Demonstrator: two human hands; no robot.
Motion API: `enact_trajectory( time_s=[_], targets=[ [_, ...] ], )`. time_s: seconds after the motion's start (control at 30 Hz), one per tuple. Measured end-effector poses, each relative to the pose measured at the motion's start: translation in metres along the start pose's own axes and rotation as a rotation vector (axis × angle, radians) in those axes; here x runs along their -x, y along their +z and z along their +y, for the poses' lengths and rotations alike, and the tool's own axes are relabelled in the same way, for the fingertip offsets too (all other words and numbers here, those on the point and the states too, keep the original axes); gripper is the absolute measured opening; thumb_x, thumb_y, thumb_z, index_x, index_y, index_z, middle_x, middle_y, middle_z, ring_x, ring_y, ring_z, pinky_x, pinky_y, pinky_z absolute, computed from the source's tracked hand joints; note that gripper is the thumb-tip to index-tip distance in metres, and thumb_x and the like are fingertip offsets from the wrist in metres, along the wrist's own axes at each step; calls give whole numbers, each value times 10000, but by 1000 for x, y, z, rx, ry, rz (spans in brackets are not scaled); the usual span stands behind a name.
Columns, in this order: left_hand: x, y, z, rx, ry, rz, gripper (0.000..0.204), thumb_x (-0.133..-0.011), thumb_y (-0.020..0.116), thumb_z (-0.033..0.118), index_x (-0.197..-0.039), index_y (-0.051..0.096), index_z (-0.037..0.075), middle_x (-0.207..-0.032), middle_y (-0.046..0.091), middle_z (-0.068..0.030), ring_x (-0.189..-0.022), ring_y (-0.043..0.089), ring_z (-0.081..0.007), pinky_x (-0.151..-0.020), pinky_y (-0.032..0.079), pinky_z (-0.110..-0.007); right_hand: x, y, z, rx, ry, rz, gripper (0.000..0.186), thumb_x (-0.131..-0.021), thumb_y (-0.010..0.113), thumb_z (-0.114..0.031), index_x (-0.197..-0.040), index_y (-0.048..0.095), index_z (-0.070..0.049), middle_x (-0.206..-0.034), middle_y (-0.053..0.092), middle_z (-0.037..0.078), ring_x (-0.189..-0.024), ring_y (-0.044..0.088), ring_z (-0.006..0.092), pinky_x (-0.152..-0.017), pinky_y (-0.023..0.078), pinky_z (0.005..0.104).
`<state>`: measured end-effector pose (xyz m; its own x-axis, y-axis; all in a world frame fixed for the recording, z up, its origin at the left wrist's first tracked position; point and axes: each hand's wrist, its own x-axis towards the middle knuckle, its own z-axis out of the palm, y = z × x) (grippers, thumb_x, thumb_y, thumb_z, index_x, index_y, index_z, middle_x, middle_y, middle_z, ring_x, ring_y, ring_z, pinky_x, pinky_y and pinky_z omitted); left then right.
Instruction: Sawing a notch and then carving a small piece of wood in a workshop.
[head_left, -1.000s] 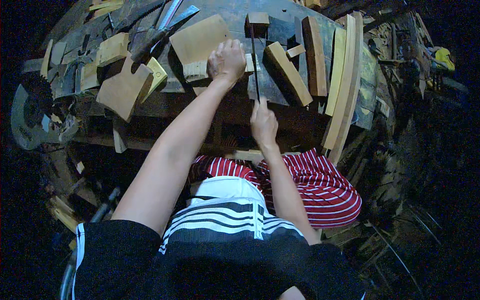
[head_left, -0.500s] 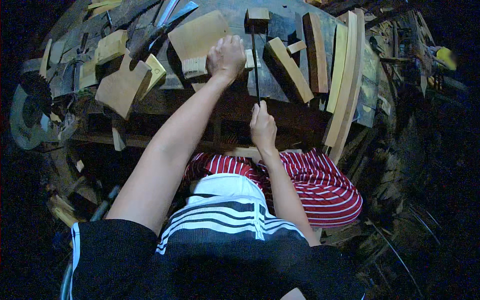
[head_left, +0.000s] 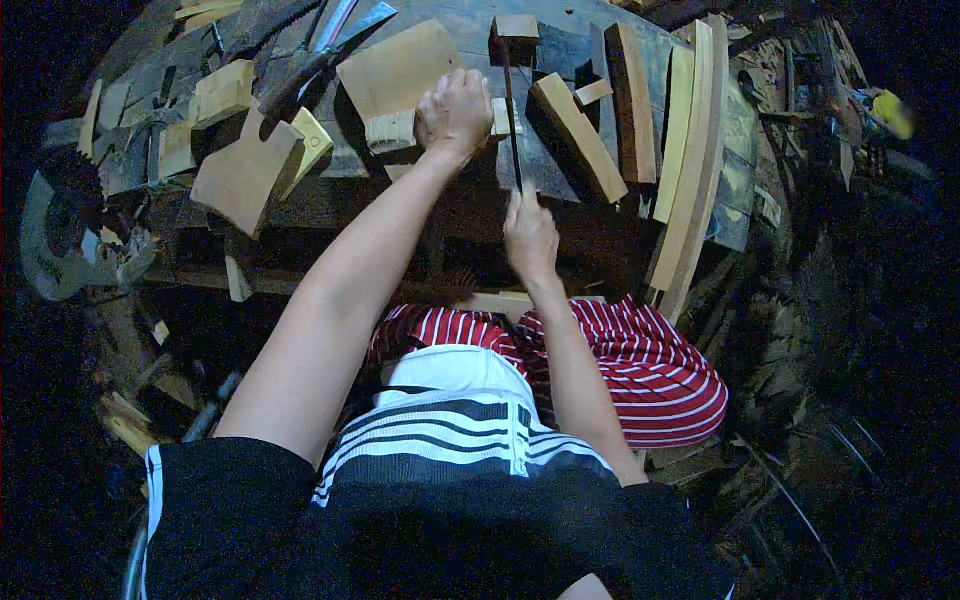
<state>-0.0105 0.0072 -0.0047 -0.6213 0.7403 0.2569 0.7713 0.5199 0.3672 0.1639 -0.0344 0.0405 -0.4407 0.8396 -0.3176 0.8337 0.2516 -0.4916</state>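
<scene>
My left hand (head_left: 456, 118) is closed over a pale wood strip (head_left: 392, 131) and holds it down on the workbench. The strip's other end (head_left: 500, 117) comes out to the right of my knuckles. My right hand (head_left: 531, 238) grips the near end of a long, thin, dark blade (head_left: 514, 135), seen edge-on like a saw. The blade points away from me and runs beside that right end of the strip; whether they touch I cannot tell. Beyond my left hand lies a flat wood board (head_left: 398, 68). A small wood block (head_left: 516, 29) sits at the blade's far end.
To the right lie a wood bar (head_left: 580, 138), a darker bar (head_left: 632, 105) and long curved strips (head_left: 690, 150) overhanging the bench edge. At left are a notched wood piece (head_left: 245, 175), a block (head_left: 222, 93) and a toothed disc (head_left: 55, 235). Metal tools (head_left: 350, 30) rest at the back.
My right hand has moved a little away from me, along the line of the dark blade. My left hand stays on the wood strip.
</scene>
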Motion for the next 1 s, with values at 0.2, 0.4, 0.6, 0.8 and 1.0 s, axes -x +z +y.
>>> enact_trajectory(
  time_s=[0.2,0.4,0.6,0.8,1.0],
  targets=[
    [-3,1,11,-8,1,-22,187,-855,504,274,-819,576,105,-833,597,-78,-837,596,-256,-702,475,-411,-35,-6,-12,14,-17,73,232,-941,400,-259,-1021,491,-62,-698,589,281,-687,577,471,-611,445,574],
    [-1,-9,2,-41,-36,-49,214,-869,486,291,-829,587,107,-853,601,-70,-852,594,-251,-723,475,-410,19,2,0,-8,61,-27,237,-946,388,-263,-1015,487,-60,-707,590,289,-696,572,481,-607,435,580],
    [-5,-2,13,-18,-14,-53,218,-872,484,296,-823,590,112,-858,600,-69,-857,591,-252,-709,467,-404,-54,-4,-15,22,-41,81,252,-948,381,-269,-1031,477,-51,-704,586,292,-692,574,476,-600,430,580],
    [-2,-9,5,-42,2,-6,199,-871,486,286,-835,580,114,-852,604,-70,-836,602,-251,-695,481,-407,12,-2,0,42,43,-43,264,-948,374,-283,-1032,478,-55,-708,591,284,-680,574,473,-607,445,569],
    [-6,-6,18,-19,-18,-54,204,-868,494,286,-809,591,116,-854,606,-67,-841,598,-241,-706,471,-400,-37,-4,-3,27,-49,81,260,-949,374,-289,-1007,477,-58,-700,589,279,-685,573,474,-604,444,571]
  ],
)
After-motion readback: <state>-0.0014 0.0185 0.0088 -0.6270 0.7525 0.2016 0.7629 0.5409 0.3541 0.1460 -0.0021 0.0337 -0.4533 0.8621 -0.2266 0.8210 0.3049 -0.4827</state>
